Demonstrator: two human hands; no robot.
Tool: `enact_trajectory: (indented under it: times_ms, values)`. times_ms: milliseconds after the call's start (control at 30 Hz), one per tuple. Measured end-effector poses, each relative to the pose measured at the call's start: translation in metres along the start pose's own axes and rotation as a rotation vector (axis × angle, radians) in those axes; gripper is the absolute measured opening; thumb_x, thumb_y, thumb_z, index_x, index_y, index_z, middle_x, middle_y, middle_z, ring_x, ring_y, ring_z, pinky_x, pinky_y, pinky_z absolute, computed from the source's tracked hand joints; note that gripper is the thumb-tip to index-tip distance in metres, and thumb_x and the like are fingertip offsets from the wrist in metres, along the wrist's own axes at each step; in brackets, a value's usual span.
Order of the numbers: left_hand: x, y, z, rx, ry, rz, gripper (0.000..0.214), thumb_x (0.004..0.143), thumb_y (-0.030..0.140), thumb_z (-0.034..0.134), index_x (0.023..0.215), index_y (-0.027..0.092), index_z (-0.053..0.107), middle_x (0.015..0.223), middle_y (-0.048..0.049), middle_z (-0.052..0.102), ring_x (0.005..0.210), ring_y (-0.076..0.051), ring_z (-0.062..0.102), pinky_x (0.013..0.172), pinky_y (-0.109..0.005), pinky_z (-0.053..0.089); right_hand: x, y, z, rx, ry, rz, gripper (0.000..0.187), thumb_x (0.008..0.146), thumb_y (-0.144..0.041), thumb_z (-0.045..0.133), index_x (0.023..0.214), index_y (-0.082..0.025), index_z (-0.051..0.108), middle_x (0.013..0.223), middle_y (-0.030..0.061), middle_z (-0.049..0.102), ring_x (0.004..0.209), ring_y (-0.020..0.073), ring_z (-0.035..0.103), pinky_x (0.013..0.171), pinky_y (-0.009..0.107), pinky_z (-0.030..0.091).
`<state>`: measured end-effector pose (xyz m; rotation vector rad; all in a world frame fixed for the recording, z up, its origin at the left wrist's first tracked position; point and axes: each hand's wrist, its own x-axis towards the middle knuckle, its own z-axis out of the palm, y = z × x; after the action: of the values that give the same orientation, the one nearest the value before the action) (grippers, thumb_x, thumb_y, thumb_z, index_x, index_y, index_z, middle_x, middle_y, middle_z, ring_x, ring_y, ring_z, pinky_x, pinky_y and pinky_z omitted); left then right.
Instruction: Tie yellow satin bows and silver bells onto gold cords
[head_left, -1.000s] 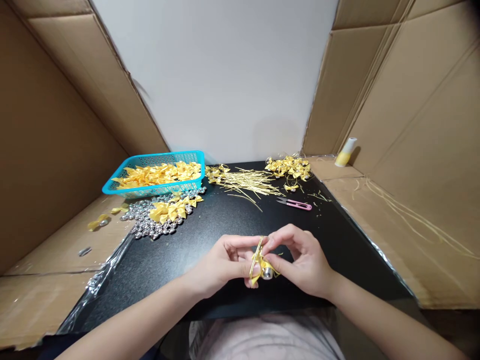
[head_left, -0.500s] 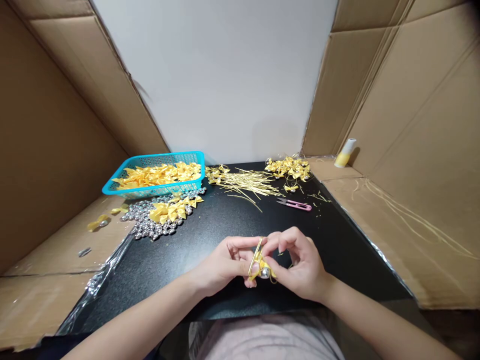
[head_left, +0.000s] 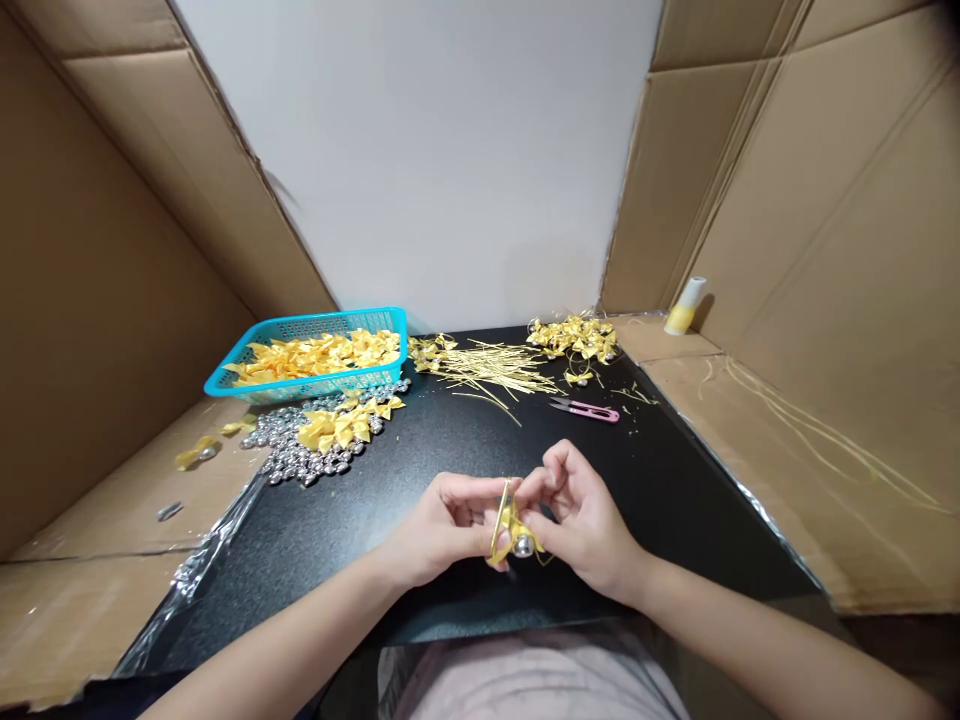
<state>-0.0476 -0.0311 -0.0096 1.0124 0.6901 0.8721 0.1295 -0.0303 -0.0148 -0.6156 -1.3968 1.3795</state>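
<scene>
Near the front of the black table, my left hand (head_left: 450, 525) is closed on a yellow ribbon bow (head_left: 511, 530). A shiny silver bell or bead (head_left: 523, 546) sits at the bow's middle. Gold cord (head_left: 500, 515) loops around the left index finger and runs down to the bow. My right hand (head_left: 589, 530) is closed at the bow's right side, thumb and index finger pinching at the cord and ribbon there; exactly what lies between the fingertips is partly hidden. Its other fingers are curled and raised.
A blue basket (head_left: 307, 388) of yellow bows stands back left. Before it lie silver beads (head_left: 289, 455) with bows (head_left: 337, 428) on top. Cut gold cords (head_left: 499, 368), finished bows (head_left: 574, 338) and pink thread snips (head_left: 589, 411) lie farther back. A thread spool (head_left: 685, 306) stands right.
The right hand's upper fingers have lifted and curled more. The cord loop on the left index finger looks narrower. Both hands and the bow have shifted slightly left in view.
</scene>
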Motion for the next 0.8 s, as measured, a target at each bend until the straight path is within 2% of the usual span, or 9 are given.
enact_trajectory:
  times_ms: [133, 200, 367, 467, 633, 800]
  values:
    - [0.000, -0.003, -0.003, 0.028, -0.025, 0.001, 0.041, 0.061, 0.021, 0.085, 0.101, 0.023, 0.076, 0.067, -0.0036, 0.071, 0.050, -0.010, 0.060, 0.048, -0.023, 0.056, -0.005, 0.002, 0.003, -0.178, 0.071, -0.210, 0.035, 0.077, -0.011, 0.059, 0.080, -0.025, 0.027, 0.072, -0.0039, 0.061, 0.063, 0.0108, 0.052, 0.065, 0.026, 0.046]
    - [-0.001, -0.004, -0.004, 0.012, -0.029, 0.005, 0.041, 0.062, 0.020, 0.085, 0.102, 0.022, 0.076, 0.068, -0.0039, 0.071, 0.050, -0.010, 0.060, 0.048, -0.022, 0.056, -0.006, 0.002, 0.003, -0.209, 0.074, -0.265, 0.034, 0.078, -0.010, 0.058, 0.081, -0.025, 0.027, 0.073, -0.0036, 0.062, 0.064, 0.0111, 0.052, 0.066, 0.027, 0.046]
    - [-0.001, -0.004, -0.003, -0.043, -0.009, 0.044, 0.043, 0.060, 0.019, 0.086, 0.101, 0.025, 0.075, 0.067, -0.0026, 0.071, 0.054, -0.012, 0.063, 0.049, -0.021, 0.055, -0.003, -0.003, -0.003, -0.098, 0.005, -0.151, 0.032, 0.081, -0.017, 0.060, 0.083, -0.025, 0.029, 0.076, -0.0029, 0.061, 0.067, 0.0116, 0.056, 0.069, 0.027, 0.049]
    - [-0.001, -0.003, -0.003, -0.045, 0.014, 0.060, 0.044, 0.060, 0.018, 0.086, 0.102, 0.026, 0.075, 0.064, -0.0020, 0.071, 0.051, -0.011, 0.062, 0.048, -0.021, 0.054, -0.002, -0.008, -0.012, -0.107, -0.019, -0.156, 0.024, 0.083, -0.021, 0.059, 0.086, -0.024, 0.036, 0.076, -0.0015, 0.063, 0.071, 0.0132, 0.059, 0.073, 0.029, 0.050]
    - [-0.002, 0.000, 0.000, 0.080, 0.083, 0.078, 0.044, 0.063, 0.020, 0.084, 0.106, 0.021, 0.074, 0.066, -0.0033, 0.072, 0.050, -0.011, 0.060, 0.051, -0.023, 0.052, 0.000, -0.015, -0.020, -0.390, -0.108, -0.189, 0.008, 0.080, -0.025, 0.063, 0.083, -0.020, 0.057, 0.081, 0.0035, 0.066, 0.076, 0.0170, 0.061, 0.073, 0.031, 0.049]
    - [-0.004, 0.005, 0.005, 0.404, 0.114, 0.238, 0.036, 0.072, 0.019, 0.076, 0.108, 0.019, 0.073, 0.059, -0.0005, 0.067, 0.051, -0.009, 0.056, 0.056, -0.021, 0.049, 0.005, -0.015, -0.017, -0.590, -0.091, -0.140, 0.010, 0.080, -0.019, 0.063, 0.070, -0.018, 0.062, 0.071, 0.0021, 0.067, 0.068, 0.0154, 0.060, 0.067, 0.028, 0.047]
